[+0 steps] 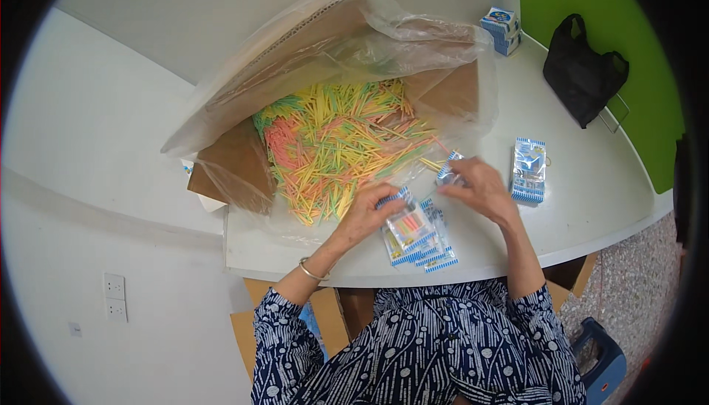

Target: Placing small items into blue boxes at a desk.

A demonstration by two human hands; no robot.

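Note:
My left hand (368, 211) is closed on the top edge of a small blue-and-white packet (410, 226), whose clear window shows pink, yellow and green sticks. Under and beside it lie several similar flat packets (441, 256) at the table's front edge. My right hand (480, 187) pinches another blue-and-white packet (449, 167), partly covered by its fingers. A few loose sticks show just beyond that packet. Behind both hands, a cardboard box (445, 93) lined with clear plastic holds a great heap of thin pastel sticks (340, 150).
On the white table (583, 198), a bundle of packets (529, 170) lies right of my right hand. Stacked packets (502, 29) stand at the back, with a black bag (583, 71) at the far right. A blue stool (600, 361) is on the floor.

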